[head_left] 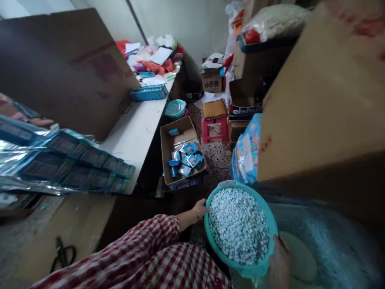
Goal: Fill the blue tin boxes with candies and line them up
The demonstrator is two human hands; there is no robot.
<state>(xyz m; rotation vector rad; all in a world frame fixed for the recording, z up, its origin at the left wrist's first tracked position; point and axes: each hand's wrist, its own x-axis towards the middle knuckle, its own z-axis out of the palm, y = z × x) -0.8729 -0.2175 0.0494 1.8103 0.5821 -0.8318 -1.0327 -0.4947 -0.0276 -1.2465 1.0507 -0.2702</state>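
Teal basin [245, 268] of white pellets [239, 226], its rim pinched between the fingers of left hand [200, 208] and right hand [279, 267].

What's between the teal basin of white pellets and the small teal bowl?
In the head view, an open cardboard box of blue packets sits between the basin and bowl.

You wear a red-and-white gingham sleeve [126, 253]. Your teal basin [240, 267] holds white pellets [237, 224] flecked grey. Noted beyond: a pink stool [214, 121], and blue packets [183, 160] in a brown carton [170, 148].
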